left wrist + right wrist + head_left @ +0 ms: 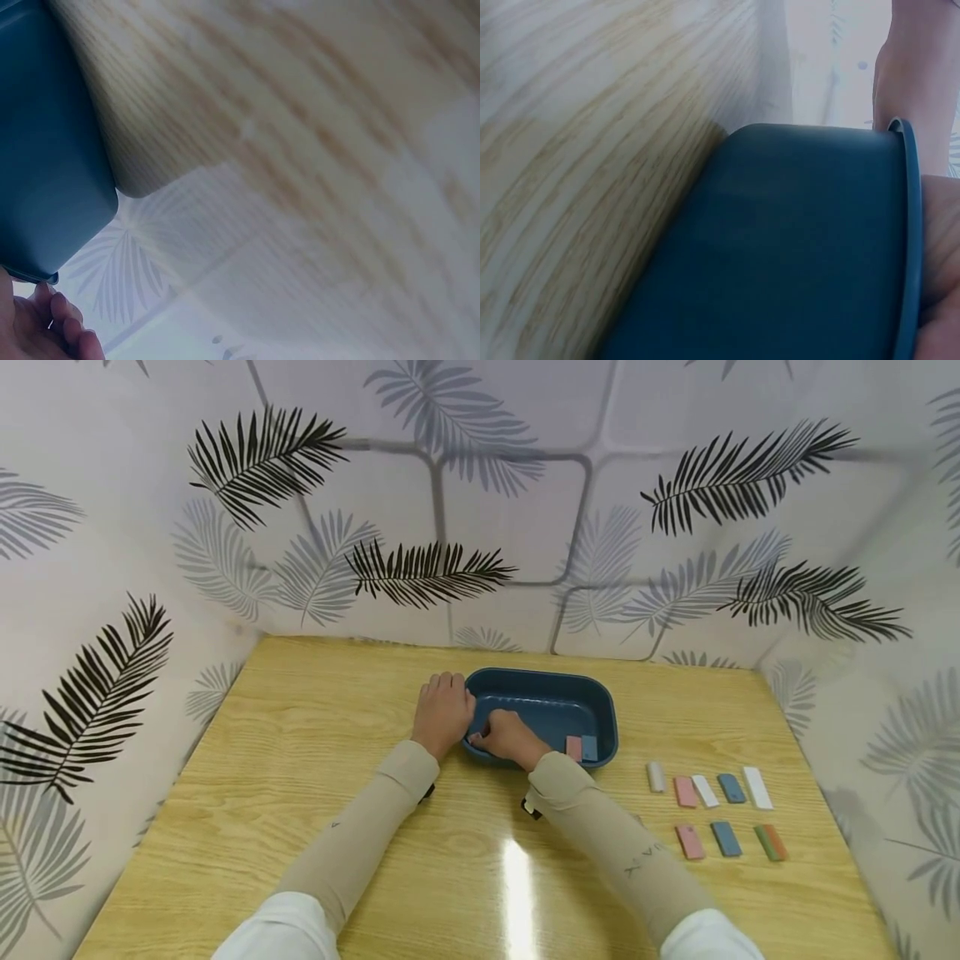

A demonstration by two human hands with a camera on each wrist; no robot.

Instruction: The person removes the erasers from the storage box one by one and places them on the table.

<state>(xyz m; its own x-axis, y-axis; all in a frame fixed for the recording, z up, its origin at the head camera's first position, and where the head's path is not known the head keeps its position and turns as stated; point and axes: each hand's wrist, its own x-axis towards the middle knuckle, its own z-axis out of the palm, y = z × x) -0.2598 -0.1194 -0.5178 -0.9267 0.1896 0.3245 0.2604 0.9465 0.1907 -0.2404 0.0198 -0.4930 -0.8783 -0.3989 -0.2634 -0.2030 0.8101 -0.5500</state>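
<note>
A dark blue plastic tub [540, 675] stands on the table. My left hand [444, 710] grips its left rim; in the left wrist view its curled fingers [66, 322] are at the rim's edge. My right hand [510, 737] reaches over the near rim into the tub's left front corner. Its fingers are curled and pinch a small pinkish piece, apparently an eraser [476, 739], mostly hidden by the hand. At the tub's right front lie a pink eraser [573, 747] and a blue eraser [589, 747] side by side. The tub's outer wall [780, 240] fills much of the right wrist view.
Right of the tub, several erasers lie in two loose rows on the wooden table [337, 710]: pink [686, 792], blue [731, 788], white [757, 788], and a green-and-orange one [771, 842] among them. A leaf-patterned wall covering [510, 610] rises behind the table.
</note>
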